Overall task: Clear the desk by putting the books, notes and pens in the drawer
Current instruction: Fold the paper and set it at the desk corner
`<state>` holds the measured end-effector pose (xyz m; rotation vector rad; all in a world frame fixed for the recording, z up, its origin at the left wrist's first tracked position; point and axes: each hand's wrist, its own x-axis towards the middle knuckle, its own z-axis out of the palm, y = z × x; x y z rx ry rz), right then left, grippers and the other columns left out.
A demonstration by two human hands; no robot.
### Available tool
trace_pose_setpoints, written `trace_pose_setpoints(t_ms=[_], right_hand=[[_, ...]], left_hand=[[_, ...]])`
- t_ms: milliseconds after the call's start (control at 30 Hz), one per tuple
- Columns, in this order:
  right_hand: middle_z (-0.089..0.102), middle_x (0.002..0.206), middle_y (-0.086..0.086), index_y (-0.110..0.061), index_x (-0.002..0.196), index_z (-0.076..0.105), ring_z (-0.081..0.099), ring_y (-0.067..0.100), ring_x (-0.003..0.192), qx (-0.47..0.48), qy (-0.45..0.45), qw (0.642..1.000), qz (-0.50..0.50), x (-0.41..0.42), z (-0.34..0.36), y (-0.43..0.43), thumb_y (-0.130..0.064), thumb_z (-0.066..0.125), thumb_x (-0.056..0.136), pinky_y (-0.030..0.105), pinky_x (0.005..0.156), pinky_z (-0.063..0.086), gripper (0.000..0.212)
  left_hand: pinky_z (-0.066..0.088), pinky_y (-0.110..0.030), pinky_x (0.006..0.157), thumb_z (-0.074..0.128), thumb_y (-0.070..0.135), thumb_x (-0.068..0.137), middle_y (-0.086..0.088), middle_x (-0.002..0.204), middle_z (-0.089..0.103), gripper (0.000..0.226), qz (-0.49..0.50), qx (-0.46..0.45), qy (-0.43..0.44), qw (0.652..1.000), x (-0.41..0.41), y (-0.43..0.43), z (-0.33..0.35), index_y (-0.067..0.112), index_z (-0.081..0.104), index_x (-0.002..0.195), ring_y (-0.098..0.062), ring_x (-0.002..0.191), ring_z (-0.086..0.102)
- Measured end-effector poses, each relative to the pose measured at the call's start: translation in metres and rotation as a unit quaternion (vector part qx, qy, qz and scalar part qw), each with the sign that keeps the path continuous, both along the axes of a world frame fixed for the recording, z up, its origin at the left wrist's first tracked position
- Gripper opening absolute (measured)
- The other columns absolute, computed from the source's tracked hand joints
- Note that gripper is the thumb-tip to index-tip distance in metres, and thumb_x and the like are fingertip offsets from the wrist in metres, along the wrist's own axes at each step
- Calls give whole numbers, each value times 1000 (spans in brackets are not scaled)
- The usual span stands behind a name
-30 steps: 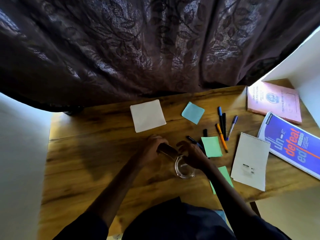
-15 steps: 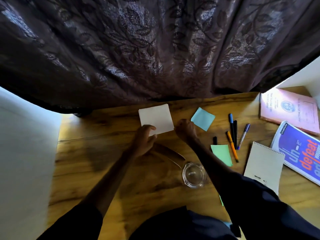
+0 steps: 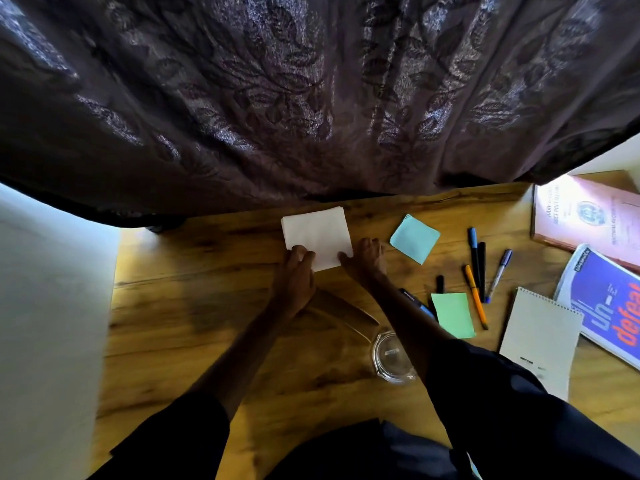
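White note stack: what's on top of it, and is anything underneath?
Only the left hand and right hand touch the white note stack, at its near corners. Bare desk surrounds it; what is underneath is covered.
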<state>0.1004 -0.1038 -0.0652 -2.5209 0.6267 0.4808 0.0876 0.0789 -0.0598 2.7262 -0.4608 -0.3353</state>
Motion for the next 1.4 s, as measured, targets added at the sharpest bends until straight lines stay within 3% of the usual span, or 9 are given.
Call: trace_pose_setpoints(t_ms=[333, 467, 633, 767, 900, 1033, 1167, 1267, 1400], right_hand=[[43, 145, 17, -7, 138, 46, 34, 37, 138, -4, 17, 1000, -5, 1, 2, 15, -38, 59, 94, 42, 104, 42, 55], [52, 134, 16, -4, 133, 49, 46, 32, 126, 30, -14, 999, -26, -3, 3, 21, -32, 55, 97, 39, 103, 42, 46], [55, 112, 7, -6, 125, 52, 56, 20, 99, 178, -64, 961, -202, -4, 15, 23, -22, 71, 90, 33, 78, 56, 43], [64, 117, 7, -12, 123, 57, 68, 24, 101, 263, -50, 902, -338, -5, 17, 17, -23, 78, 85, 39, 84, 62, 44], [73, 107, 8, -7, 105, 73, 71, 17, 84, 223, -107, 930, -272, -11, 33, 14, -17, 74, 89, 31, 72, 62, 19], [74, 93, 4, -6, 97, 76, 62, 11, 66, 137, -201, 958, -152, -18, 78, 11, -17, 65, 93, 20, 54, 51, 16], [76, 92, 10, -6, 90, 71, 70, 23, 71, 75, -312, 943, -89, -34, 117, 1, -19, 65, 90, 31, 52, 58, 15], [76, 97, 10, -6, 96, 69, 72, 20, 77, 50, -357, 933, -28, -53, 142, -11, -22, 64, 92, 13, 49, 43, 17], [75, 92, 2, -12, 104, 73, 68, 10, 73, 62, -372, 925, 37, -82, 178, -32, -25, 67, 93, 4, 54, 39, 18]], left_hand=[[53, -40, 100, 64, 17, 93, -9, 144, 46, 46, -2, 23, 10, 1000, 2, -7, 8, 11, 54, 138, -29, 129, 48], [54, -37, 98, 65, 15, 93, -10, 142, 48, 46, -6, 22, 3, 1000, 2, -8, 8, 10, 55, 137, -29, 126, 51], [52, -41, 103, 63, 19, 95, -10, 144, 45, 47, 2, 31, 9, 999, 0, -10, 13, 10, 52, 140, -29, 129, 47], [47, -36, 108, 63, 22, 96, -10, 150, 40, 55, -2, 37, 15, 999, -3, -11, 18, 10, 46, 146, -28, 133, 42], [42, -36, 111, 62, 24, 97, -7, 152, 38, 53, 17, -2, 63, 998, -3, -10, 25, 12, 45, 146, -26, 138, 39], [46, -38, 107, 64, 21, 95, -8, 151, 41, 58, 69, -132, 44, 988, -5, -8, 42, 14, 40, 148, -26, 139, 41], [45, -29, 92, 65, 31, 95, -7, 148, 46, 61, 137, -266, 20, 954, -7, -12, 69, 16, 40, 148, -21, 130, 50], [49, -30, 95, 68, 56, 84, -6, 152, 42, 86, 151, -346, 49, 925, -8, -18, 86, 17, 34, 152, -16, 129, 48], [44, -32, 102, 84, 39, 78, 7, 153, 36, 97, 152, -404, 167, 887, -13, -37, 107, 25, 26, 155, -11, 137, 37]])
